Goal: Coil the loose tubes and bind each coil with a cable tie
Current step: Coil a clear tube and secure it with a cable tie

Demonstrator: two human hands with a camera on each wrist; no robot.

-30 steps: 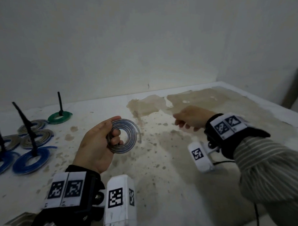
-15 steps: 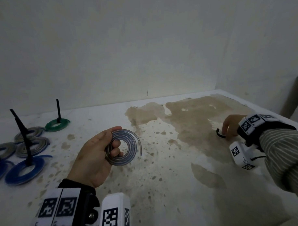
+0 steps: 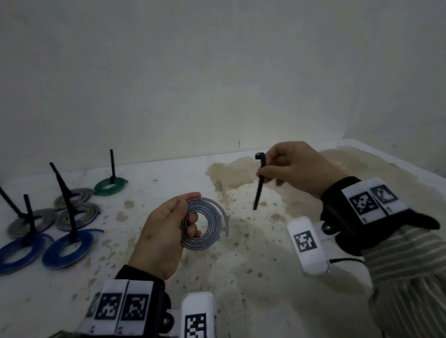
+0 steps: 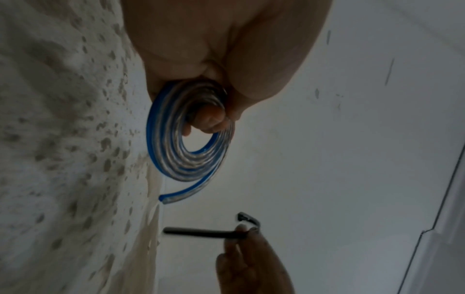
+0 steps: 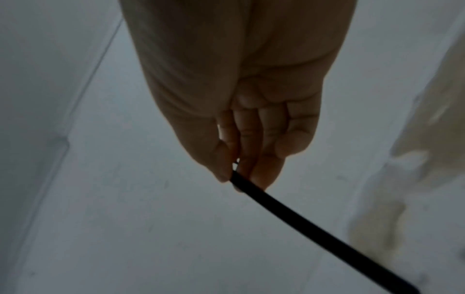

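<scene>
Hands, left (image 3: 161,236) gripping coil (image 3: 208,227), right (image 3: 290,166) pinching tie (image 3: 259,185)

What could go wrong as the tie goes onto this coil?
The coil is held only on one side by the left hand, and its outer end already stands free, so it may spring loose. The right hand pinches the cable tie near its head, so the long tail may wobble while threading.

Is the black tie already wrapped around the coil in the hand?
No. The right hand pinches the black tie in the air, apart from the coil that the left hand holds.
</scene>
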